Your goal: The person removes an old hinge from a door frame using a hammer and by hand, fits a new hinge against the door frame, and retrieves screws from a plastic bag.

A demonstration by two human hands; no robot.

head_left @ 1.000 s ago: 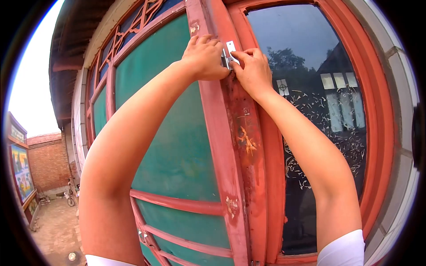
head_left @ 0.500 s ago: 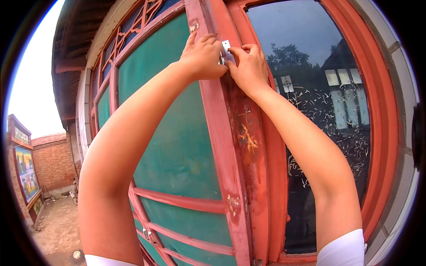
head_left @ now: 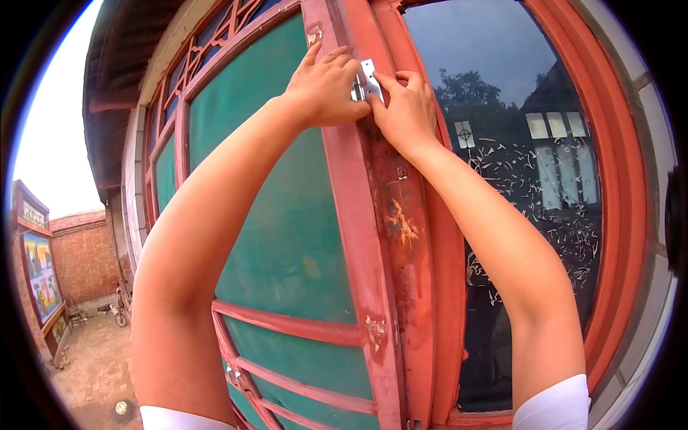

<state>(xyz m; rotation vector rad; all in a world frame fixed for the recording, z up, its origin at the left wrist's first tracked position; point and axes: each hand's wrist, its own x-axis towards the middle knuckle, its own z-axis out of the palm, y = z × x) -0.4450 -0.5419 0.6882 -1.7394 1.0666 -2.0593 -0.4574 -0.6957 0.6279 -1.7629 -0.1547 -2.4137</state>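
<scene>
head view: the metal plate [head_left: 368,69], at the seam between left door frame [head_left: 347,193] and right red post [head_left: 410,279], looked light, stiff, maybe slick, best held by its edges, right hand [head_left: 407,111] finger and thumb pinching its right side, left hand [head_left: 320,87] fingers spread, its grip impossible to tell.

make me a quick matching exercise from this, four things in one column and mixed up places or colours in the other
1. metal fitting
2. large door panel
3. window glass
4. brick wall

A. green
B. background, picture's left
C. between left hand and right hand
D. dark, showing a tree shape

Pairs: 1-C, 2-A, 3-D, 4-B
</scene>
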